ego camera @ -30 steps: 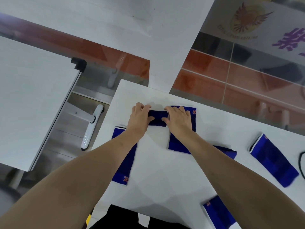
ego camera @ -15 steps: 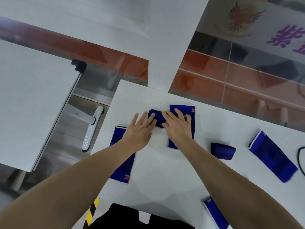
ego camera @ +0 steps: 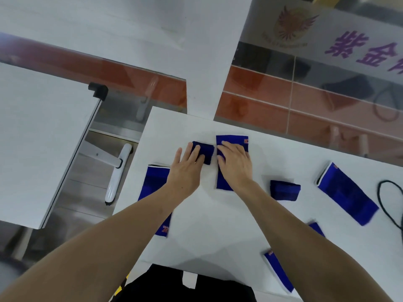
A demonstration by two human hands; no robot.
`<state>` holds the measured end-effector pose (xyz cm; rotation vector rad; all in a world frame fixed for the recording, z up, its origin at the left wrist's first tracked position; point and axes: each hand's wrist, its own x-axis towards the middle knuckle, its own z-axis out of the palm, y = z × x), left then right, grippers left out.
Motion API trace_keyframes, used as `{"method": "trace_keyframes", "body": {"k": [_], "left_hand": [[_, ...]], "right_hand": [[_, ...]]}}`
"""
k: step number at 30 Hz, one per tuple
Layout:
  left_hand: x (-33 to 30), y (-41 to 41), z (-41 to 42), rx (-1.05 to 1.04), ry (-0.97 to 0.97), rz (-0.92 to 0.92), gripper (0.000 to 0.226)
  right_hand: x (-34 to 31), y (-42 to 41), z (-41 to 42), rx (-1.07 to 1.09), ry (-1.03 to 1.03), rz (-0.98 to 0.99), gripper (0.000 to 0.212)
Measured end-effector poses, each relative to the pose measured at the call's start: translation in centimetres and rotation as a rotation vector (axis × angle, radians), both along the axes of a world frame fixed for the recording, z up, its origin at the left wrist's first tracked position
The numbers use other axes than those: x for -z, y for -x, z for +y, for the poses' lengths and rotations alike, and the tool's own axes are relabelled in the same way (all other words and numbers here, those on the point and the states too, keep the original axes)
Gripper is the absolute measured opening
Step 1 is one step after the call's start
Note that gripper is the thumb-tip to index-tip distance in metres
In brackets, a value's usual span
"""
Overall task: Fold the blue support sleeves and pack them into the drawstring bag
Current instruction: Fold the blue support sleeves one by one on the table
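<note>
On the white table (ego camera: 209,225) a small folded dark blue sleeve (ego camera: 207,150) lies at the far side. My left hand (ego camera: 187,166) rests flat with its fingertips on it. Right beside it lies a flat blue sleeve (ego camera: 232,140), and my right hand (ego camera: 235,163) is spread palm-down on its middle. Another folded sleeve (ego camera: 284,190) sits to the right. Unfolded sleeves lie at the left (ego camera: 152,182), at the right (ego camera: 346,195) and at the near right (ego camera: 280,273). I see no bag, only a black cord (ego camera: 387,207) at the right edge.
A second white table (ego camera: 39,138) stands to the left across a gap, with a white table foot (ego camera: 117,171) on the floor between. The table's far edge borders a glass wall with red tiles behind. A dark garment (ego camera: 185,286) is at the near edge.
Both hands were pressing the small folded sleeve together. My left hand now holds it down alone, slightly to the left, and my right hand has shifted onto the flat sleeve.
</note>
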<state>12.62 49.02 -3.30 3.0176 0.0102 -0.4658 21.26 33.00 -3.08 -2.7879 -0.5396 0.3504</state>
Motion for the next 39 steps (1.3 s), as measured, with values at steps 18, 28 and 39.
{"method": "trace_keyframes", "body": {"k": [18, 28, 39], "left_hand": [[0.1, 6.5, -4.6, -0.232, 0.105, 0.062, 0.046], [0.3, 12.2, -2.3, -0.445, -0.032, 0.143, 0.072], [0.4, 17.8, -7.5, -0.257, 0.035, 0.159, 0.068]], "right_hand": [[3.0, 10.7, -6.9, 0.167, 0.047, 0.125, 0.041], [2.2, 15.7, -8.4, 0.133, 0.061, 0.171, 0.041], [2.0, 19.4, -13.0, 0.086, 0.052, 0.186, 0.031]]}}
